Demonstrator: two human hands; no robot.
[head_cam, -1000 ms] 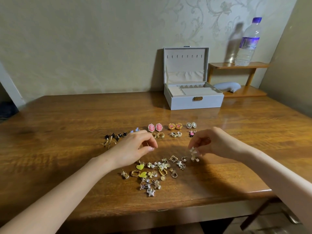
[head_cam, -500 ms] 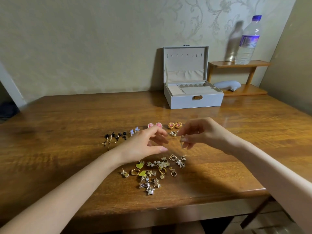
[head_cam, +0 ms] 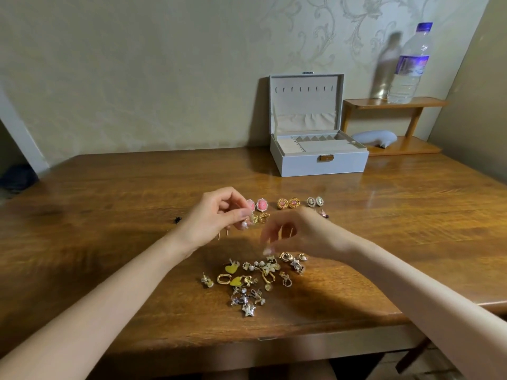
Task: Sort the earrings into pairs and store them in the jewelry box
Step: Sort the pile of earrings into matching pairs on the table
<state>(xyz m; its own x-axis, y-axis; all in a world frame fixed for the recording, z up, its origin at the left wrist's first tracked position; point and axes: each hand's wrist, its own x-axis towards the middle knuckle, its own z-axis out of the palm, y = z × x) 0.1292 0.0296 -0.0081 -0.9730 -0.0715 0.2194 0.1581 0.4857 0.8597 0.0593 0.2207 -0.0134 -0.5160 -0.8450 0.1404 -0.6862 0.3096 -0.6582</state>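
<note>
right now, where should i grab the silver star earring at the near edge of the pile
Pinch the silver star earring across two opposite points, fingers coming down from the near side. It lies at the pile's nearest edge: bare table in front, tangled silver pieces right behind. The left hand holds a pearl earring, so the right hand seems freer.

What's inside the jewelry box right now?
The jewelry box stands open: cream lining, a row of small dividers, a flat insert. Nothing stored shows in it. Its front wall hides the compartment floors.
</note>
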